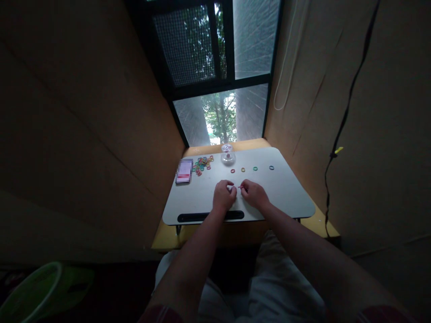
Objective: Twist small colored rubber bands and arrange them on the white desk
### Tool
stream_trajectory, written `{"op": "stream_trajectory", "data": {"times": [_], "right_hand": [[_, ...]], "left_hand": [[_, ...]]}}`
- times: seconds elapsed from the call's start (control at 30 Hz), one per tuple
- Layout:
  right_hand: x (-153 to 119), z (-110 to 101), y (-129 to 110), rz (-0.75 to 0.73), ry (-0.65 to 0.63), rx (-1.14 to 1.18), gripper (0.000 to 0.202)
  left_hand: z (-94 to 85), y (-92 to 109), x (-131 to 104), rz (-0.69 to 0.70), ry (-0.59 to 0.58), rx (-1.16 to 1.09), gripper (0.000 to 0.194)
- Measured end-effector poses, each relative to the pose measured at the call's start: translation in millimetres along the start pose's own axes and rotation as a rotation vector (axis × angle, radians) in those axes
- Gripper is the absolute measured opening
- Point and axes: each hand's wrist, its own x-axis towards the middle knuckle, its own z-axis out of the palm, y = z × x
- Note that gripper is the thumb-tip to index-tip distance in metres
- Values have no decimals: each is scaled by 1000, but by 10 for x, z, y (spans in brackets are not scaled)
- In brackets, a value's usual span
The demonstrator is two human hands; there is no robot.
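My left hand [224, 196] is over the middle of the white lap table [286, 193], fingers curled toward the thumb; what lies in them, if anything, is too small to make out. Close beside it, my right hand [254, 194] pinches a small reddish elastic band [240, 187], whose end pokes out toward the left hand. Beyond the hands, single bands lie apart in a row: a red band [233, 171], a yellow band [243, 170], a green band [255, 168] and a dark blue band [271, 168]. Further left is a loose pile of mixed coloured bands [203, 164].
A clear plastic container [228, 158] with its lid raised stands at the table's far edge. A phone [184, 172] lies at the left. A black slot [193, 217] runs along the near edge. Walls flank both sides, with a window [220, 116] ahead and a green basin [50, 291] low at left.
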Motion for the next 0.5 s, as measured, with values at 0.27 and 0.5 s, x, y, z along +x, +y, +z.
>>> {"op": "stream_trajectory", "data": {"times": [0.27, 0.5], "right_hand": [[1, 4, 15, -67, -20, 6, 13], [5, -5, 2, -60, -18, 4, 17]], "left_hand": [[5, -20, -16, 51, -160, -125, 20], [-3, -19, -11, 42, -185, -63, 16]]}}
